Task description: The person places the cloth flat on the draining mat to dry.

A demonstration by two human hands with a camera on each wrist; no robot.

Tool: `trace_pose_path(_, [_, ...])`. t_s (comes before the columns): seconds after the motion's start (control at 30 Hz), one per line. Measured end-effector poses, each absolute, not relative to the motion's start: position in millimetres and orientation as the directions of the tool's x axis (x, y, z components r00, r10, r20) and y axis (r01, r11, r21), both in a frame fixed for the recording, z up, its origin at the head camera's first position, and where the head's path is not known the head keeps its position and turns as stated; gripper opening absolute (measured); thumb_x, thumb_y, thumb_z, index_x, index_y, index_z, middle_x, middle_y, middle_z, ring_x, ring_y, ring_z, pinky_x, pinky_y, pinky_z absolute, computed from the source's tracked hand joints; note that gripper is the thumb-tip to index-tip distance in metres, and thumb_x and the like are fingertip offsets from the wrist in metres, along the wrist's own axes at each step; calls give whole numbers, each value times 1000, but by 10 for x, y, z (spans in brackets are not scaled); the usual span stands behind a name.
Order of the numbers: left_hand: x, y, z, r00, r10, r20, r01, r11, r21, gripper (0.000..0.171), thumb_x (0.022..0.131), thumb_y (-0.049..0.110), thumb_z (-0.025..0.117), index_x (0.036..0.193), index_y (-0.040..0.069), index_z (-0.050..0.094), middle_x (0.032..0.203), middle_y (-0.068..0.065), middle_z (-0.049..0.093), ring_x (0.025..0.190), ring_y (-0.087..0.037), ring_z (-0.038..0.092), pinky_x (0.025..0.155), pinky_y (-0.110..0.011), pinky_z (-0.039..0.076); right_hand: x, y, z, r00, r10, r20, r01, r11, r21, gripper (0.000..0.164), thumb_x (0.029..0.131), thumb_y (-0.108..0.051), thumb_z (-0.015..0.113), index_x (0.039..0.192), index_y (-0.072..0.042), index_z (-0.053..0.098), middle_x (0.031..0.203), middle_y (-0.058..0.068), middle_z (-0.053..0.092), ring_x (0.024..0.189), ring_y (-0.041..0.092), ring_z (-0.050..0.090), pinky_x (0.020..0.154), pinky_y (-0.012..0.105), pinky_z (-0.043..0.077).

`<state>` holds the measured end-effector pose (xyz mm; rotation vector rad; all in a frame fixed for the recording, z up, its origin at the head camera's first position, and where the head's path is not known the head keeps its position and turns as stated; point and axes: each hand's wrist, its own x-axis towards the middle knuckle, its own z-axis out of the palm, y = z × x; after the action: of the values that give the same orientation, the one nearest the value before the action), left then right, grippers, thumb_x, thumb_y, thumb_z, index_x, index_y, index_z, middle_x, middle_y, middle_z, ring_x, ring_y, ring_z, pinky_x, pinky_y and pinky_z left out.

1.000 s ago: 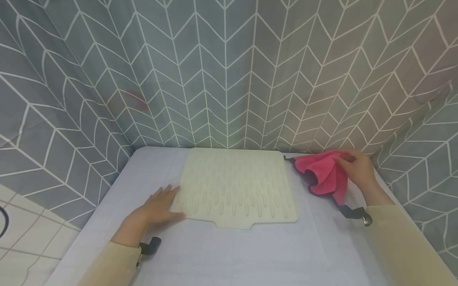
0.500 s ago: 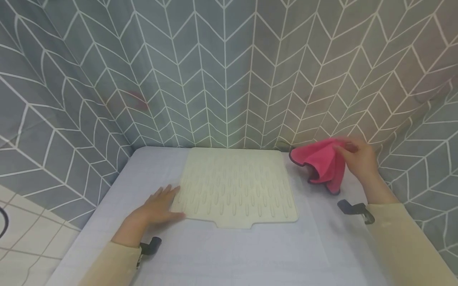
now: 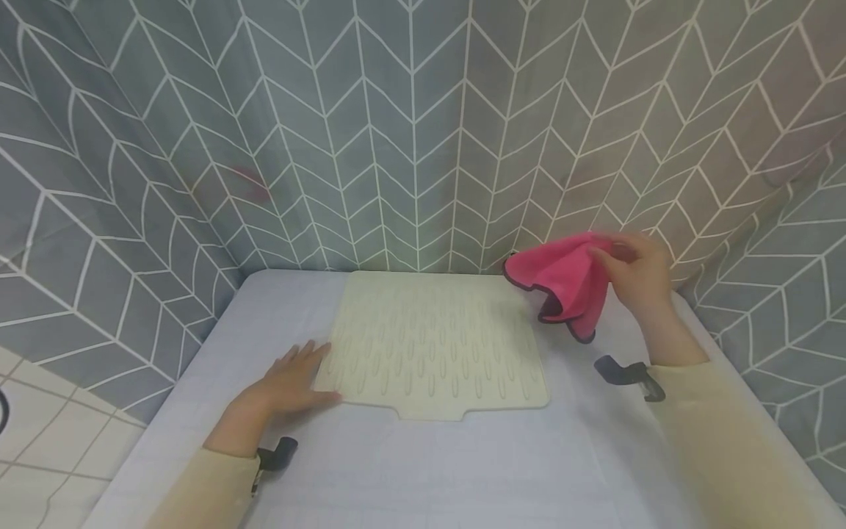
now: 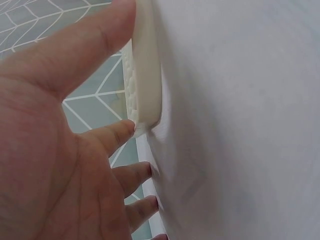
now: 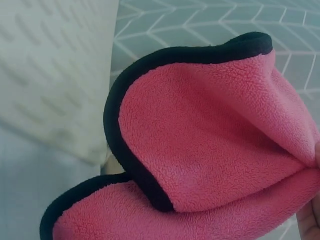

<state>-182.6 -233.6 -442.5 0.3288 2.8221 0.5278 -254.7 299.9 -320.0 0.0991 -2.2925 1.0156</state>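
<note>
A cream mat [image 3: 432, 345] with raised oval ridges and a tab at its front lies flat on the white-covered table. My left hand [image 3: 291, 383] rests at its near left corner, fingers spread; in the left wrist view the thumb [image 4: 95, 42] and a fingertip touch the mat's edge [image 4: 149, 75]. My right hand [image 3: 637, 273] pinches a pink cloth [image 3: 565, 275] with a dark border, which hangs in folds from the fingertips and overlaps the mat's far right corner in the head view. Close up, the right wrist view shows the fluffy cloth [image 5: 200, 135], with only a sliver of the hand at the right edge.
Grey curtains [image 3: 436, 132] with a white herringbone pattern stand around the back and sides of the table [image 3: 463, 477]. Pale floor tiles [image 3: 53, 441] show at the lower left. A dark wrist mount [image 3: 628, 373] sticks out from the right sleeve, another [image 3: 277, 455] from the left.
My right hand has lifted the pink cloth off the table and carried it left, toward the mat's far right corner. The left hand and the mat have stayed in place.
</note>
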Motion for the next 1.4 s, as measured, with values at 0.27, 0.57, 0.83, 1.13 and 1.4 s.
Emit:
trace_pose_path(0.27, [-1828,-2345,-4432,-943,262,-208,167,908,385,106,81,62,71,155,-1,28,158,-35,19,143,-60,12,112,-73,11,-2643,2660,-3219,-800,134,585,-379,644,-665,29,88,-13,78,116,-5,74,97,2,66,83,-14,54,77,12,45])
trace_pose_path(0.57, [-1829,-2347,-4446,-948,250,-196,163,913,375,108,79,63,71,155,-1,29,157,-35,21,142,-60,13,113,-72,12,-2769,2268,-3310,-790,45,612,-453,629,-632,26,89,-12,77,115,-7,75,99,13,66,88,13,64,79,27,49])
trace_pose_path(0.83, [-1828,-2355,-4471,-949,245,-197,161,916,368,106,80,60,72,155,-1,29,157,-35,21,142,-60,13,113,-72,13,-2840,1922,-3423,-782,-29,622,-528,560,-639,26,86,-6,78,112,-5,75,106,15,67,90,30,68,86,42,52])
trace_pose_path(1.13, [-1811,-2341,-4425,-948,249,-197,160,911,379,106,80,61,72,155,-1,29,157,-36,20,142,-61,13,113,-73,11,-2873,1597,-3551,-769,-123,628,-587,524,-617,22,87,-6,78,108,-3,74,98,12,64,89,27,65,81,40,56])
trace_pose_path(1.4, [-1802,-2310,-4381,-949,247,-196,160,912,377,107,79,62,72,154,-2,30,157,-36,21,142,-60,15,113,-72,13,-2872,1376,-3731,-851,-226,474,-518,502,-692,24,89,-12,78,112,-8,75,109,10,67,94,31,70,82,44,59])
